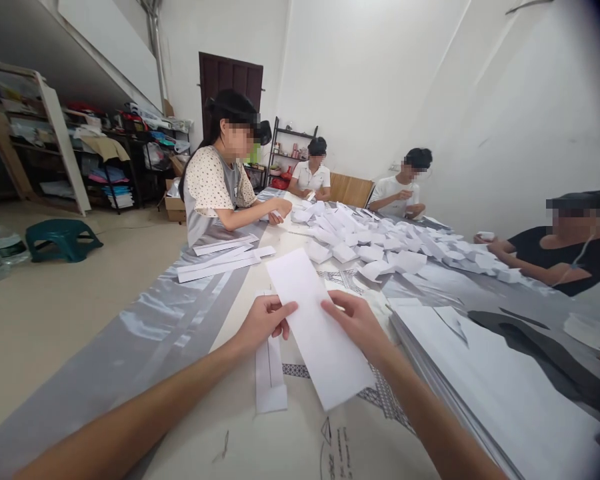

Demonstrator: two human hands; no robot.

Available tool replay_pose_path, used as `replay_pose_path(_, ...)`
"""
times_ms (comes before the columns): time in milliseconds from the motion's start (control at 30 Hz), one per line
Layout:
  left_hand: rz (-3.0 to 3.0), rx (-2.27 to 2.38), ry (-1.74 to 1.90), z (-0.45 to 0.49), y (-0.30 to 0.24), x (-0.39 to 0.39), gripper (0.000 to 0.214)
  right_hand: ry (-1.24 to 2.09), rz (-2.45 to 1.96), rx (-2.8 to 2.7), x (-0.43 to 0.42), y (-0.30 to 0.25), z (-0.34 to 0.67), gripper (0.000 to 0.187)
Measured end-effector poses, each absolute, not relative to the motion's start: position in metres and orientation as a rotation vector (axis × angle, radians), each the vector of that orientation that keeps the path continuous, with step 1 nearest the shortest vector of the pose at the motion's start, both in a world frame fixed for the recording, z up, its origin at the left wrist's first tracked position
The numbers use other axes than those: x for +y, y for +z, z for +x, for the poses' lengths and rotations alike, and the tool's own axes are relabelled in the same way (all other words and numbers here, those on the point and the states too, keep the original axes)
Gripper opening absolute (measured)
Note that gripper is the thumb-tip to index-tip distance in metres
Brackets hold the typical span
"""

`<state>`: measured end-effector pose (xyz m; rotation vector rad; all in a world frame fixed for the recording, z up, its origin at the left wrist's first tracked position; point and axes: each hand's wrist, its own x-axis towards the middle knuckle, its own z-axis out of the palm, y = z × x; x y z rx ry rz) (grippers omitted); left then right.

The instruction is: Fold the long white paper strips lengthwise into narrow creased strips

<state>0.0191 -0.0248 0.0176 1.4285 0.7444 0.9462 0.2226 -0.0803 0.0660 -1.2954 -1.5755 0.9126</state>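
Observation:
Between my two hands a long white strip of paper [320, 340] is held tilted above the table. My left hand [269, 319] pinches its left edge, thumb on top and fingers curled beneath. On the opposite edge my right hand [353, 320] grips with the thumb over the sheet; its other fingers are partly hidden. Under my left hand lies a narrow folded paper strip [271, 383] on the printed tablecloth [220, 420]. To the right of my right hand rests a thick stack of white paper sheets [490, 380].
A large heap of folded white papers [370, 237] covers the table's far middle. More folded strips [220, 265] lie at the left edge, beside a seated person [215, 180]. Several other people sit around the table. A green stool [63, 237] stands on the floor at left.

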Motion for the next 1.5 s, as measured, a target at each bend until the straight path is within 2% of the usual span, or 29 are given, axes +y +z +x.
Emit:
replay_pose_path(133, 1.345, 0.867, 1.113, 0.013, 0.006, -0.018, 0.034, 1.174, -1.22, -1.567, -0.086, 0.029, 0.227, 0.04)
replay_pose_path(433, 1.462, 0.946, 1.028, 0.013, 0.005, -0.021, 0.039, 1.135, -1.16, -1.632, -0.087, 0.015, 0.224, 0.036)
replay_pose_path(633, 1.436, 0.951, 1.039, 0.014, 0.007, -0.022, 0.038, 1.188, -1.156, -1.611, -0.093, 0.021, 0.225, 0.043)
replay_pose_path(867, 1.371, 0.897, 0.981, 0.012, 0.005, -0.017, 0.036, 1.692, -0.897, -1.372, -0.102, 0.043, 0.212, 0.064)
replay_pose_path(933, 1.389, 0.87, 0.953, 0.011, 0.006, -0.017, 0.036, 1.761, -0.894, -1.293, -0.102, 0.042, 0.209, 0.058)
replay_pose_path(1067, 1.42, 0.805, 0.904, 0.01, 0.009, -0.021, 0.037, 1.654, -1.078, -1.14, -0.105, 0.03, 0.204, 0.039)
replay_pose_path(1233, 1.446, 0.745, 0.885, 0.011, 0.007, -0.022, 0.038, 1.668, -1.133, -1.195, -0.107, 0.023, 0.201, 0.032)
replay_pose_path(1500, 1.247, 0.533, 0.836, 0.009, 0.005, -0.018, 0.076, 1.485, -1.174, -1.347, -0.104, 0.016, 0.199, 0.026)
